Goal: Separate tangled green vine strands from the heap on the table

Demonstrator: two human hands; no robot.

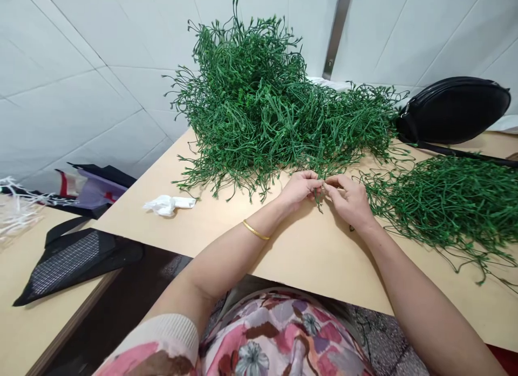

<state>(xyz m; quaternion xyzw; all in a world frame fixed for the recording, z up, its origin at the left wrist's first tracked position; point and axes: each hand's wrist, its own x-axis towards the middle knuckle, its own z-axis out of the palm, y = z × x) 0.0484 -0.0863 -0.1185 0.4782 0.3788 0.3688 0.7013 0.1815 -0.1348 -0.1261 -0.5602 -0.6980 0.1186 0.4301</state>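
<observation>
Close together above the light wooden table [226,225], my left hand [300,189] and my right hand [350,199] meet at their fingertips. Both are pinched on a thin green stem [319,204], which looks like a piece of artificial plant; its tip hangs below my left fingers. The exact grip point is small and partly hidden by the fingers. Just beyond my hands rises a big tangled heap of similar green stems [259,106] with small budded ends. Another, lower pile of green stems [457,198] lies to the right of my right hand.
A black bag [457,109] stands at the back right, its strap running behind the lower pile. Crumpled white tissue [164,205] lies on the left. A tiled wall [81,57] bounds the back. A black mesh item [73,260] rests on a second table at left.
</observation>
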